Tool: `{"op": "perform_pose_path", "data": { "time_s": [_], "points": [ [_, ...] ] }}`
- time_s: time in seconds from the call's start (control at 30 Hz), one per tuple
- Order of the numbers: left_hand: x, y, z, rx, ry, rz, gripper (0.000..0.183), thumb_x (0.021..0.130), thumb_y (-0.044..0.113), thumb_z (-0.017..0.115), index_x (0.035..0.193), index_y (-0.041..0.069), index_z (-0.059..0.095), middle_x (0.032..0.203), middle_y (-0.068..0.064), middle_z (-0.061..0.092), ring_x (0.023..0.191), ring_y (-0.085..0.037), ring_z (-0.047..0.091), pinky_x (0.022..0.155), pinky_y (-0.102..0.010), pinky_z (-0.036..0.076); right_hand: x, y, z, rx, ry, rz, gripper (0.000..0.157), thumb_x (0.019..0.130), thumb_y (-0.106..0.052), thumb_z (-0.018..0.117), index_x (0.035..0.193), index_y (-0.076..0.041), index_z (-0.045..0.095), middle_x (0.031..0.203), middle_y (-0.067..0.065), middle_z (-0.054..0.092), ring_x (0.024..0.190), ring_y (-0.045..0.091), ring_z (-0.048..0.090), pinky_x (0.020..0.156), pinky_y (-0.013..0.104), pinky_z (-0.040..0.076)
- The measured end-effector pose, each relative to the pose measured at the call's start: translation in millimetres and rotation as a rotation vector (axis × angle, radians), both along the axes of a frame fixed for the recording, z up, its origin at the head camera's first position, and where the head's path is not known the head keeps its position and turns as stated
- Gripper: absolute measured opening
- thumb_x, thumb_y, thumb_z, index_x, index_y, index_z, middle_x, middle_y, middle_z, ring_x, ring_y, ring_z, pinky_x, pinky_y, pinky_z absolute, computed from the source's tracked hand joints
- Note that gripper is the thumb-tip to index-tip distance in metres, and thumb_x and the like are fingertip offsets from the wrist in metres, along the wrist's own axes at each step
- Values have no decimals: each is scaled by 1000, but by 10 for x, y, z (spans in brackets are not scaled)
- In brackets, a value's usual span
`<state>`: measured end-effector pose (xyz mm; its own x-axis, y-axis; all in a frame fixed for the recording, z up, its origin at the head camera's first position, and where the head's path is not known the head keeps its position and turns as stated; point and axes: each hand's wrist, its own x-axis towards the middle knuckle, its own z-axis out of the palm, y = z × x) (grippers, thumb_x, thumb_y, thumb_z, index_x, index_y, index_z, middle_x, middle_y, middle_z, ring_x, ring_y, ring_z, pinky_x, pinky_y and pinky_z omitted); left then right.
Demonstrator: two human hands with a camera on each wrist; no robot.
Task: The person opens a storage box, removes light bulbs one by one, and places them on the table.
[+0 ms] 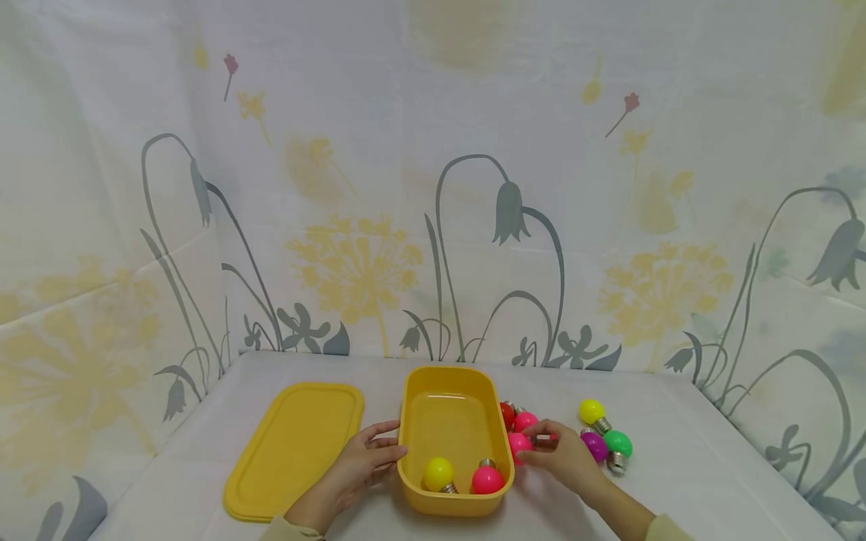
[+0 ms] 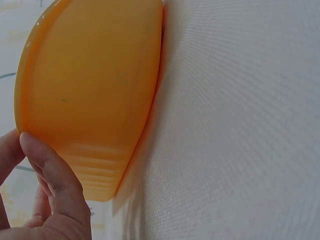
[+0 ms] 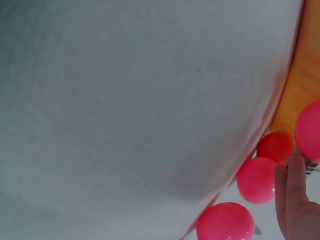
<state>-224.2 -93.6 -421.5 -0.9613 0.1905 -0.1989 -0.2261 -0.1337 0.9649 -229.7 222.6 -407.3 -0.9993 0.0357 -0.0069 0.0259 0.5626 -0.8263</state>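
Note:
A yellow plastic box stands in the middle, holding a yellow light bulb and a pink light bulb at its near end. At the box's left rim my left hand grips the edge; the left wrist view shows its fingertips against the orange-looking wall. My right hand, just right of the box, pinches another pink bulb between thumb and fingers. That bulb looks raised off the table in the right wrist view. Behind it lie a red bulb and a pink one.
A flat yellow lid lies left of the box. Right of my right hand sit a yellow bulb, a purple bulb and a green bulb. A flower-patterned cloth hangs behind the white-covered table.

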Motion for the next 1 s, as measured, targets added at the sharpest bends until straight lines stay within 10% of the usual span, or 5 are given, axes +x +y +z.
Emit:
{"op": "perform_pose_path", "data": {
  "time_s": [1.0],
  "points": [
    [-6,-3,-12,17,-9,5,58,84,5,68,134,-4,41,98,-10,56,71,-14,58,67,-25,53,-38,-28,21,101,-73,67,42,69,-26,82,103,-7,67,98,2,62,91,22,57,74,38,54]
  ]
}}
